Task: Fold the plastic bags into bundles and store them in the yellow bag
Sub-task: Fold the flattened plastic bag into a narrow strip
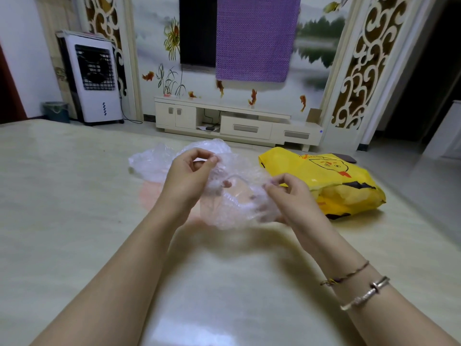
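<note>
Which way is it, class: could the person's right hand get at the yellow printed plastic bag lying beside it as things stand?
Probably yes. The yellow printed plastic bag lies just beside the right hand with nothing between them, but that hand's grip is pinching the crinkled clear plastic bag, which it would first have to release.

Clear, crinkled plastic bag (232, 196) between the hands, with a pale pink tint beneath. Right of the right hand (289, 196), a yellow bag (331, 181) with black patches and a red-beaked cartoon face. Beyond, a purple dotted cloth (254, 38).
</note>
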{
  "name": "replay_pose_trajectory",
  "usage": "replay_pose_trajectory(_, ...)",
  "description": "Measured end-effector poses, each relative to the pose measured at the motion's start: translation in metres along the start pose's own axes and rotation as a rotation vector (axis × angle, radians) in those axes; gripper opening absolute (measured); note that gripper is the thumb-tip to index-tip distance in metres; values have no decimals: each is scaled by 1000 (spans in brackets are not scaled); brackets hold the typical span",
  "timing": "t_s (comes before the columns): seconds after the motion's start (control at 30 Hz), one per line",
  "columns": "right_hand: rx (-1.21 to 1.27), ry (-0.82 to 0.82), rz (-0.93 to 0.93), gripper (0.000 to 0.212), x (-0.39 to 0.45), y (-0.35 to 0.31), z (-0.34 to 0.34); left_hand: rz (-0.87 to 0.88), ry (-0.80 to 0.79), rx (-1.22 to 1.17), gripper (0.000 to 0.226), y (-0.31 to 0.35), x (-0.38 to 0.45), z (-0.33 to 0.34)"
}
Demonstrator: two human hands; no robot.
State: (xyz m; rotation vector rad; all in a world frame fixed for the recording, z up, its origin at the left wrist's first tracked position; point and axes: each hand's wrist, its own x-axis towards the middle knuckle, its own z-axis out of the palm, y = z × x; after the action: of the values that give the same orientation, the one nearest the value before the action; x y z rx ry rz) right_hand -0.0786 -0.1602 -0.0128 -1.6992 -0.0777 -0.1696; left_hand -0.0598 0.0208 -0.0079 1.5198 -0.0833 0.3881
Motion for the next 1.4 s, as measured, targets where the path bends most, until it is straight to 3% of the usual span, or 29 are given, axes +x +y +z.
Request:
replay_pose_trajectory(0.17, -290, 152, -167, 6, 10, 6, -4, 219, 109, 437, 12, -9, -2, -12)
replay_pose_trajectory(0.4, -819, 91, -296, 21, 7, 19, -7, 14, -5, 1087, 26, -24, 6, -32)
replay_pose_trajectory(0.53, -1099, 91, -443, 26, -6, 14, -3, 219, -91, 860, 29, -15, 4, -25)
replay_pose_trajectory(0.63, -1088, 31, -514, 21, -12, 14, -1, 331, -268, 771, 25, -14, 0, -17)
replay_pose_trajectory(0.8, -1027, -378, -422, 48, -9, 29, 5, 165, -584, 1084, 21, -28, 8, -11)
replay_pose_trajectory(0.93, -1150, -580, -241, 68, -9, 32, -1, -21, -732, 1277, 56, -28, -5, -14)
replay_pose_trajectory(1.0, -1193, -618, -198, 74, -9, 32, -4, -15, -781, 1347, 74, -34, -15, -21)
replay_pose_trajectory(1.2, -1204, -633, -184, 82, -10, 30, -6, 59, -765, 1337, 95, -40, -23, -39)
replay_pose_trajectory(1.27, -1102, -585, -222, 85, -10, 27, -8, 100, -697, 1212, 94, -42, -25, -42)
replay_pose_trajectory(1.33, -958, -519, -275, 88, -9, 22, -13, 158, -565, 948, 81, -41, -25, -48)
replay_pose_trajectory(1.4, -876, -488, -322, 80, -9, 14, -17, 264, -451, 752, 51, -38, -25, -53)
